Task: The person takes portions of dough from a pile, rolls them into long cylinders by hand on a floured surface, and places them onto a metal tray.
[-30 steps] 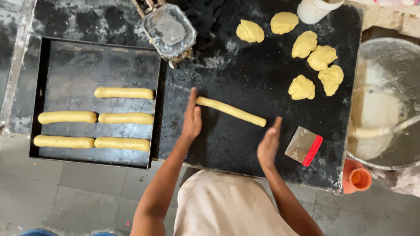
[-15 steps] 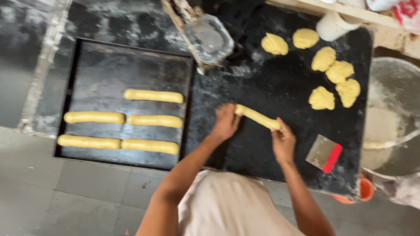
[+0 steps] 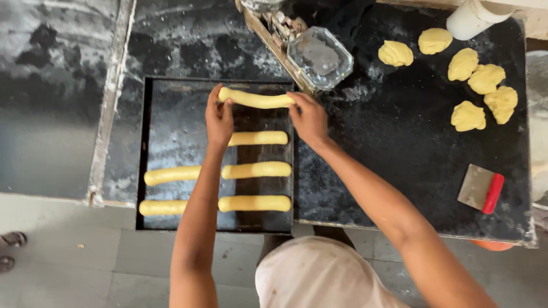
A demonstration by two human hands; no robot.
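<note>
Black floured worktop fills the frame, with a dark baking tray [image 3: 171, 91] left of centre. Left hand [image 3: 219, 117] and right hand [image 3: 308, 118] each pinch an end of a soft dough roll [image 3: 256, 100] (likely to sag mid-span) above the tray's upper edge.

We see six yellow dough lumps [image 3: 469, 76] on the black tabletop [image 3: 399, 148], a red-handled scraper [image 3: 481, 189] nearby, a glass dish [image 3: 319, 58], and a white cup [image 3: 471, 18].
</note>
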